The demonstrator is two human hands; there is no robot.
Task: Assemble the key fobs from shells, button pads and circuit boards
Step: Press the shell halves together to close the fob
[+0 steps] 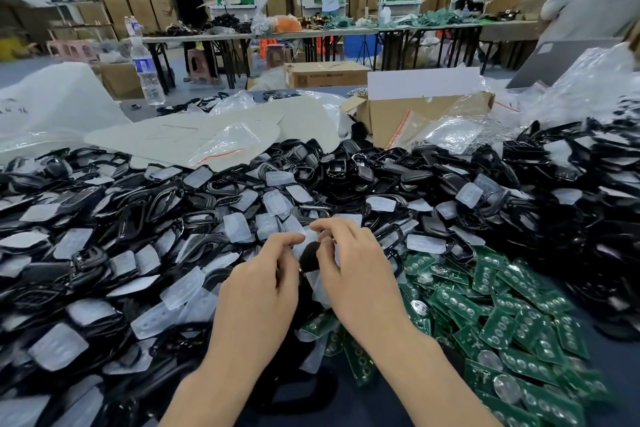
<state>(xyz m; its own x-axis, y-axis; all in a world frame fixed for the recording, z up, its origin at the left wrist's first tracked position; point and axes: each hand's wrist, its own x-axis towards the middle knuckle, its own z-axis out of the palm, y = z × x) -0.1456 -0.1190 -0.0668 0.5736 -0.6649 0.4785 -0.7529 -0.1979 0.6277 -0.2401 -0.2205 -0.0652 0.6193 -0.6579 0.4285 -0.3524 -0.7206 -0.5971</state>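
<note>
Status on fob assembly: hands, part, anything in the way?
Left hand and right hand both pinching a black plastic shell with a translucent white button pad. Green circuit boards piled right, untouched. Nothing blocking the hands.

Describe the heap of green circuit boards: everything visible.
The circuit boards are small green rectangles, each printed with a row of round, pale contact rings; a few carry a silvery round disc. They look flat and rigid. They lie loose in an overlapping heap, tilted every way, at the near right beside the right hand, whose forearm crosses the heap's left edge. Black shells border it behind and to the right, and clear button pads overlap its far-left corner.
</note>
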